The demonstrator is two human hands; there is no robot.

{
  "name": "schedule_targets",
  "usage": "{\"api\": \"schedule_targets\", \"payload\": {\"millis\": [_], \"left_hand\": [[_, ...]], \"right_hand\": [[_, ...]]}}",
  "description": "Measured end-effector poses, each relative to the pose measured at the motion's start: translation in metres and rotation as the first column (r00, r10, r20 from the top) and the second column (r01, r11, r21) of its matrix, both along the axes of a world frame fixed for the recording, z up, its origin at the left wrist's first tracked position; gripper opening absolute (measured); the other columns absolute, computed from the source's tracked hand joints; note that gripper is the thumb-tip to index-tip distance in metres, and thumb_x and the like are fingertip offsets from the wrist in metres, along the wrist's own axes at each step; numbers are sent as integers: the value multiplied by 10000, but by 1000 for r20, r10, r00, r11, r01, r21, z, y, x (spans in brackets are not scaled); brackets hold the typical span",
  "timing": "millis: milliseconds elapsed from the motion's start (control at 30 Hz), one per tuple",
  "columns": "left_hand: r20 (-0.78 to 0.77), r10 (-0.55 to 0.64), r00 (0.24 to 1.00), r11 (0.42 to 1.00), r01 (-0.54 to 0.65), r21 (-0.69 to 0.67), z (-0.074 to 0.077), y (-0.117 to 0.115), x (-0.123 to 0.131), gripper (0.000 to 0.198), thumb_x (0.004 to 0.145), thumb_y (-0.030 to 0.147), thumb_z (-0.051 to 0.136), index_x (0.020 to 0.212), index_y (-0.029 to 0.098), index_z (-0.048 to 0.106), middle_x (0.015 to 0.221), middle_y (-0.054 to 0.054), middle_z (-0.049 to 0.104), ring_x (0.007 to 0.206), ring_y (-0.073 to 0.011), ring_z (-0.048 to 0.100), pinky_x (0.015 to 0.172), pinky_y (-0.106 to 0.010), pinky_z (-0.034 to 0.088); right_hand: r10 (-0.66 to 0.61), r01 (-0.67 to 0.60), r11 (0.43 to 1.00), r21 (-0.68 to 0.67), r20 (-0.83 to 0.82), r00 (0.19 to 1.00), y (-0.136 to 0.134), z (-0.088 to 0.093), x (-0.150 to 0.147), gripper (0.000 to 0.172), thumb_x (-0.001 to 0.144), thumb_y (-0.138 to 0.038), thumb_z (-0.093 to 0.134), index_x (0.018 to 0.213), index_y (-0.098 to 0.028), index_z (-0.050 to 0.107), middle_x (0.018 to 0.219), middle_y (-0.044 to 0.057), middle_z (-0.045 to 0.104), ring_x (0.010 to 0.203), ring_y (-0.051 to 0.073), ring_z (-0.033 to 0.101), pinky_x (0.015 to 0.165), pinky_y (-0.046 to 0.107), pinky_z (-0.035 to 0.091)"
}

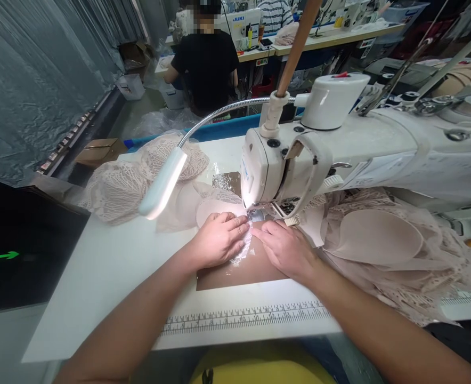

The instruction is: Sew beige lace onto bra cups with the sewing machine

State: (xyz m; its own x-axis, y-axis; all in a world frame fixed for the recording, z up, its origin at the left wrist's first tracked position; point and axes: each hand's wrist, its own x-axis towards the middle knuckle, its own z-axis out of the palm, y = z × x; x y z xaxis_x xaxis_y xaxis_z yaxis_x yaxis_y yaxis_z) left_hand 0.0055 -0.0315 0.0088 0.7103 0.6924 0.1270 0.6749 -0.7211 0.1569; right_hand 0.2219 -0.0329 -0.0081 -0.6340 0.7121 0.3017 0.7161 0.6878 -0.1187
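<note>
A white sewing machine (261, 165) stands over the work, its lit needle area close to my fingertips. Under the needle lies a pale pink lace bra piece (215, 205) with a smooth cup. My left hand (221, 240) rests on this piece just left of the needle, fingers stretched out and lying flat. On the other side of the needle, my right hand (285, 245) has its fingers bent and drawn together at the fabric's edge. A whitish strip (244, 248) of the fabric shows between both hands, over a brown shiny plate (211, 278). The right fingertips are partly hidden.
A lamp (163, 184) on a bendy metal neck hangs left of the needle. Lace cups (118, 192) are heaped at the left, and more lace bra pieces (379, 237) at the right. A ruler strip (243, 317) runs along the table's front. Beyond sits a person (205, 69) in black.
</note>
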Motion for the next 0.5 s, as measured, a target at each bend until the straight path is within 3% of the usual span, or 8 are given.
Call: {"api": "schedule_targets", "payload": {"millis": [267,500], "left_hand": [[51,9,999,1000,-10,15,-4,2,-2,406,955,339,391,1283,155,543,1376,-127,510,1097,-282,475,908,-446,366],[159,-44,986,998,49,-27,-4,-2,-12,324,934,308,442,1191,196,605,1206,-113,596,1055,-242,519,908,-404,385]], "right_hand": [[-67,67,998,4,40,997,3,5,-3,347,852,-126,466,1126,-206,663,815,43,647,679,167,497,574,296,294],[104,-105,992,-69,-24,994,0,4,5,319,891,-122,442,1074,-220,684,795,39,596,723,158,478,620,283,305]]}}
